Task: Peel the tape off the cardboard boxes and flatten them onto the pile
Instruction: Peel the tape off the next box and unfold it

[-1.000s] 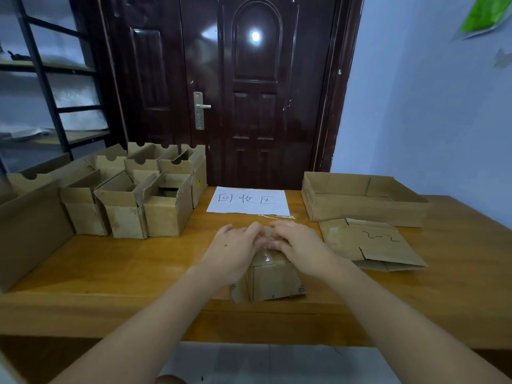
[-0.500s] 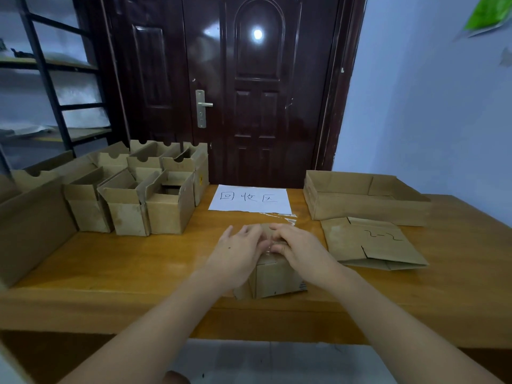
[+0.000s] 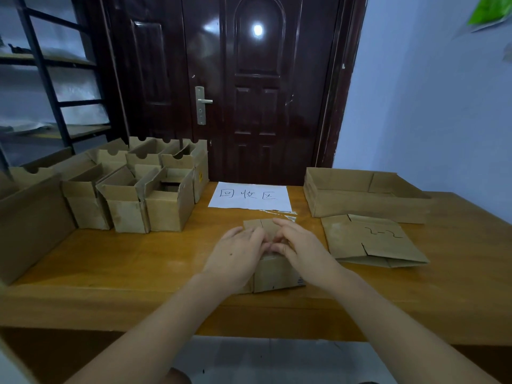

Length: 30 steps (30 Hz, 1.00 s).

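A small cardboard box [image 3: 277, 275] stands near the front edge of the wooden table [image 3: 138, 261]. Its far flaps [image 3: 260, 225] stick up behind my fingers. My left hand [image 3: 235, 253] lies on the box's top left, fingers fairly straight. My right hand [image 3: 299, 245] rests on the top right with its fingers curled at the middle seam; what they hold is hidden. A strip of clear tape [image 3: 279, 213] lies just beyond the box. A flattened box [image 3: 371, 239] marked "2-2" lies to the right.
Several open small boxes [image 3: 133, 195] stand in rows at the left, beside a large carton [image 3: 30, 225]. A white paper sign [image 3: 250, 196] lies at the table's back middle. A shallow open carton [image 3: 363, 195] sits at the back right. A dark door stands behind.
The box's far flaps now stand up behind my fingers. Both hands have stayed on the box top, shifting slightly away from me.
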### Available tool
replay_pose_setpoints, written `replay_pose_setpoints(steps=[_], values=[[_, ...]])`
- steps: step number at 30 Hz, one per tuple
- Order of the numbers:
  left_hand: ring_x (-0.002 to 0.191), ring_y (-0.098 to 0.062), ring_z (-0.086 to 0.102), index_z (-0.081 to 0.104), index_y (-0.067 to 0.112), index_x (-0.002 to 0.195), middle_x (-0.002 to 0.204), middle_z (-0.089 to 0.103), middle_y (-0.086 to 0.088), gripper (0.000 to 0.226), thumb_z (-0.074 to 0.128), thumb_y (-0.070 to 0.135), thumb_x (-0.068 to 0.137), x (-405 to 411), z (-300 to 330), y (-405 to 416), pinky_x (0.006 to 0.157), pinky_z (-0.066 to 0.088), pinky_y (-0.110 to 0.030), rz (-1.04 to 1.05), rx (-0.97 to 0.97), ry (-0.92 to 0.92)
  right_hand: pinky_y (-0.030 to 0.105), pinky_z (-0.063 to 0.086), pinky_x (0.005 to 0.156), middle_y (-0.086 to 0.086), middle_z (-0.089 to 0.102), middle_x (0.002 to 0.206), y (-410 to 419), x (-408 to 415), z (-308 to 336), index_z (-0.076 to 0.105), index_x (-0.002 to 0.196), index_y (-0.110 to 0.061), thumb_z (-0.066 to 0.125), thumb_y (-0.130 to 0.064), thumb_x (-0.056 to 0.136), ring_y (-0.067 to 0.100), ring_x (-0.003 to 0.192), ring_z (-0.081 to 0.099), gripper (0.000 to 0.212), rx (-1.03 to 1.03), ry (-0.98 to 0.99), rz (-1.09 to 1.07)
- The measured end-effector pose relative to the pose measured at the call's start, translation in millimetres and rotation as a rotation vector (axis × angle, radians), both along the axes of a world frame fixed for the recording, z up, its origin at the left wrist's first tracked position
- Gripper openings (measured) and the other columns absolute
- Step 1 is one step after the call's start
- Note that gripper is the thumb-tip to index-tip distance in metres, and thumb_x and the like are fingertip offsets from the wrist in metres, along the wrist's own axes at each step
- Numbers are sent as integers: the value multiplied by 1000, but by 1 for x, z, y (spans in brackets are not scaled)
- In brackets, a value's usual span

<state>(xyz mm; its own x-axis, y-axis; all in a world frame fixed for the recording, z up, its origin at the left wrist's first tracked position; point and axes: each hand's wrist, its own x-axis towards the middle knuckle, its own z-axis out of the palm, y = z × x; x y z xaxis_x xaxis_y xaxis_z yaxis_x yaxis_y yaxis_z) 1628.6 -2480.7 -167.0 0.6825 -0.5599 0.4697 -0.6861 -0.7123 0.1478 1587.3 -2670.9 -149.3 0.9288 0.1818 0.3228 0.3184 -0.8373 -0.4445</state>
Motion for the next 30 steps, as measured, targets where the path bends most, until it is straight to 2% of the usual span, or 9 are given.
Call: replay_pose_setpoints(steps=[2, 6, 11, 13, 16, 19, 24, 27, 30], values=[[94, -11, 61, 56, 25, 111, 99, 63, 12, 31, 34, 46, 107, -1, 0, 0, 87, 44, -28, 2, -24, 15, 34, 36, 116, -4, 37, 161, 1, 1, -5, 63, 103, -16, 51, -28, 105, 13, 143, 39, 17, -8, -32, -2], [97, -12, 57, 64, 21, 121, 110, 62, 7, 50, 34, 55, 101, 3, -4, 4, 80, 51, -30, -35, -23, 16, 37, 39, 115, -4, 42, 157, 5, 0, -10, 59, 103, -26, 44, -29, 107, 11, 141, 40, 15, 70, -36, 2], [85, -11, 48, 55, 24, 104, 95, 49, 11, 23, 41, 41, 107, 6, -4, 5, 72, 46, -28, 25, 35, -2, 29, 40, 113, -15, 34, 159, 1, -1, -3, 57, 121, -26, 65, -39, 95, 4, 138, 39, 30, 132, 50, 45], [83, -11, 47, 53, 25, 102, 92, 46, 12, 18, 44, 39, 108, 9, -5, 6, 67, 40, -26, 26, 30, -28, 28, 39, 112, -13, 38, 158, 0, -2, -3, 59, 115, -28, 68, -32, 94, 3, 135, 41, 23, 64, 17, 33], [89, -12, 51, 56, 26, 115, 98, 49, 12, 24, 37, 41, 109, 10, -4, 5, 70, 39, -25, 7, 45, -11, 28, 44, 108, -9, 48, 150, 0, -2, -8, 58, 101, -29, 65, -23, 98, 0, 125, 46, 10, 51, -68, 14], [95, -9, 58, 54, 27, 130, 112, 60, 13, 36, 35, 48, 107, 4, 1, 7, 76, 49, -27, -46, -11, 75, 34, 43, 112, -7, 49, 149, -2, 0, -13, 60, 100, -27, 59, -20, 101, 5, 133, 45, 6, 73, -83, 14], [81, -9, 58, 50, 29, 112, 101, 60, 13, 27, 32, 49, 107, 1, -1, 9, 70, 54, -35, -41, -13, 84, 33, 37, 117, -5, 46, 154, -6, 0, -15, 66, 115, -22, 53, -25, 104, 10, 143, 39, 17, 92, -46, 20], [75, -10, 53, 51, 27, 106, 97, 53, 14, 28, 29, 44, 108, 0, -3, 7, 65, 52, -37, -69, -29, 34, 23, 38, 111, -10, 40, 157, -6, -4, -13, 56, 135, -24, 61, -26, 100, 2, 138, 39, 36, 112, -8, 44], [80, -11, 55, 53, 26, 106, 104, 54, 12, 28, 30, 42, 108, -2, -4, 8, 66, 52, -35, -82, -47, 14, 27, 43, 111, -8, 40, 157, -5, -6, -9, 56, 118, -28, 63, -16, 98, 5, 135, 44, 24, 70, -11, 40]])
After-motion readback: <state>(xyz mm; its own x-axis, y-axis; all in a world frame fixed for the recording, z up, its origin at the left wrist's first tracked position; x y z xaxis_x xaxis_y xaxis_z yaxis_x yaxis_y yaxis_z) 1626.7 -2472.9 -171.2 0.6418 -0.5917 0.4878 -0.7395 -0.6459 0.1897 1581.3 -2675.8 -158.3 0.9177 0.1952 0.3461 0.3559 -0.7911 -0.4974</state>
